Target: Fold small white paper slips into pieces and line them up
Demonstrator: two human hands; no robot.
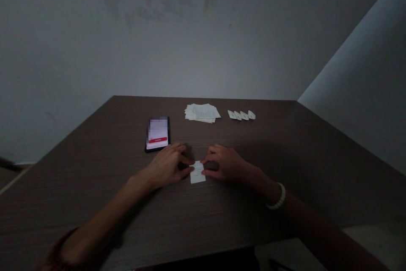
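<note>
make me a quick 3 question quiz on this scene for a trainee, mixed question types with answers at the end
1. What small thing do the left hand and the right hand both touch?

2. True or false: from left to right, the loose stack of white printed paper sheets lies between the black-edged phone with a lit screen and the row of small folded white papers.

3. Which arm wears the pale beaded bracelet?
a) left
b) right
c) both

Key
1. A small white paper slip with printed lines
2. True
3. b
</note>
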